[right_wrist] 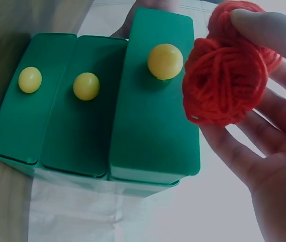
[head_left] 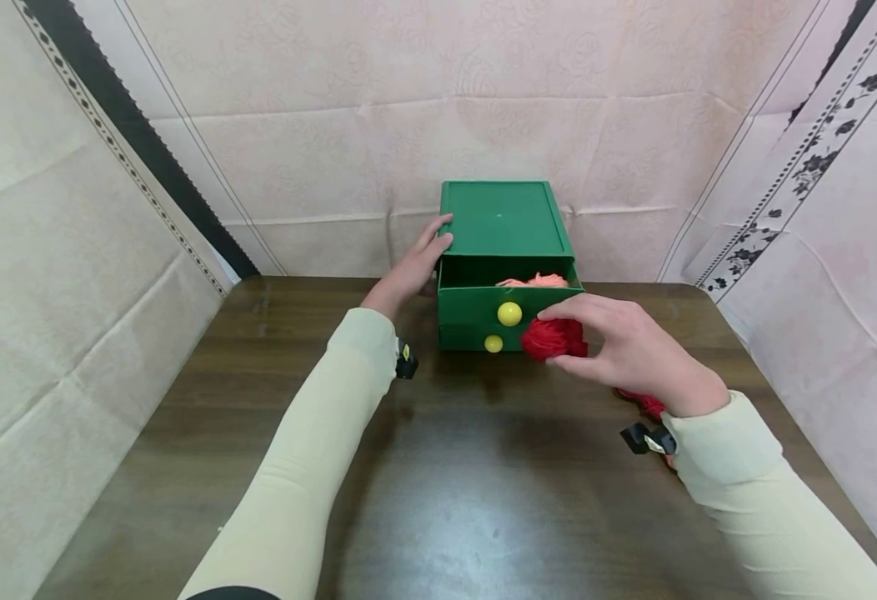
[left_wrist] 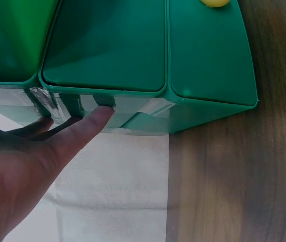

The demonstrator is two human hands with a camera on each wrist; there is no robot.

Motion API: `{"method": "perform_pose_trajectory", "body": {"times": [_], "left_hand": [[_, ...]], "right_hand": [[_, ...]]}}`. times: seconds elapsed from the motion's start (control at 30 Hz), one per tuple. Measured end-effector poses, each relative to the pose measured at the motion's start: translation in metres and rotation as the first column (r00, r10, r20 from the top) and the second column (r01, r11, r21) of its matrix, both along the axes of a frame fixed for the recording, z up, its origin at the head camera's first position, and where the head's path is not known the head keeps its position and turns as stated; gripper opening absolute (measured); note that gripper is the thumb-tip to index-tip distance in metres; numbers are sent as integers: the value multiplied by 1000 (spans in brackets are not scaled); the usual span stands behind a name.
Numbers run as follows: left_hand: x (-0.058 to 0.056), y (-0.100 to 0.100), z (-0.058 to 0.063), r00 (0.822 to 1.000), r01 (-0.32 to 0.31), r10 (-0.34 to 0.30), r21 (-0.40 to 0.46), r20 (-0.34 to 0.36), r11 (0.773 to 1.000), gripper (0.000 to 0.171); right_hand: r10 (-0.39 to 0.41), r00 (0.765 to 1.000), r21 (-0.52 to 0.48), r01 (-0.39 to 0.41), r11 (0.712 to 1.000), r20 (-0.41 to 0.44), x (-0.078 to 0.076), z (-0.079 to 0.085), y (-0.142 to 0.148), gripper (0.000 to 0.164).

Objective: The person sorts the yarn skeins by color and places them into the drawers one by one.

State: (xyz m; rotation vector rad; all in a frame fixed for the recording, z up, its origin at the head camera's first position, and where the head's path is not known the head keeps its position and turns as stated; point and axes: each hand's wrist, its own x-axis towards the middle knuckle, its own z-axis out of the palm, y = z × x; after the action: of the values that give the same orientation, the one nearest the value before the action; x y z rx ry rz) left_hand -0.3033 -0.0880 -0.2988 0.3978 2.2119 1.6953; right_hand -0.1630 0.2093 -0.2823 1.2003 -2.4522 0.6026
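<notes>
Red yarn bundle (head_left: 553, 338), and it is held firmly in the right hand (head_left: 626, 342): pinched between thumb and fingertips, the hand parted only as far as the yarn's own width. Over to the left hand (head_left: 416, 267), and nothing is gripped there; its fingers are extended and laid against the side of the green drawer box (head_left: 506, 217). So the yarn bundle is carried well to the right of the left hand, right by the front of the box; whether the front is touched cannot be told.

Between the two hands, the top drawer (head_left: 464, 303) is seen pulled out, and inside it, beyond the right fingertips, pink yarn (head_left: 547, 281) is shown. A yellow knob (head_left: 509, 314) is found just left of the held bundle. Below the right wrist, more red yarn (head_left: 644, 403) is partly hidden, laid on the brown desk (head_left: 438, 500).
</notes>
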Motion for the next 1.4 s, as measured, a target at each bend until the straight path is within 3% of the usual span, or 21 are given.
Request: {"method": "perform_pose_trajectory", "body": {"times": [0.27, 0.5, 0.73, 0.97, 1.2, 1.4], "left_hand": [[-2, 0, -2, 1000, -1, 1, 3, 4, 1000, 52], [-20, 0, -23, 999, -30, 30, 25, -26, 999, 48], [-25, 1, -28, 998, -32, 33, 30, -45, 999, 48], [-23, 1, -24, 999, -30, 30, 41, -12, 999, 49], [-8, 1, -7, 1000, 0, -1, 39, 25, 999, 53], [-5, 2, -2, 999, -2, 0, 57, 38, 998, 54]], "right_hand": [[24, 997, -66, -30, 997, -76, -4, 7, -8, 54], [18, 993, -104, -30, 994, -115, -9, 15, -14, 57], [31, 986, -154, -56, 987, -164, -13, 19, -17, 58], [17, 988, -147, -40, 988, -153, -11, 21, -14, 59], [8, 991, -128, -26, 991, -137, -7, 20, -6, 58], [-12, 990, -119, -4, 993, -141, -1, 15, 8, 56]]}}
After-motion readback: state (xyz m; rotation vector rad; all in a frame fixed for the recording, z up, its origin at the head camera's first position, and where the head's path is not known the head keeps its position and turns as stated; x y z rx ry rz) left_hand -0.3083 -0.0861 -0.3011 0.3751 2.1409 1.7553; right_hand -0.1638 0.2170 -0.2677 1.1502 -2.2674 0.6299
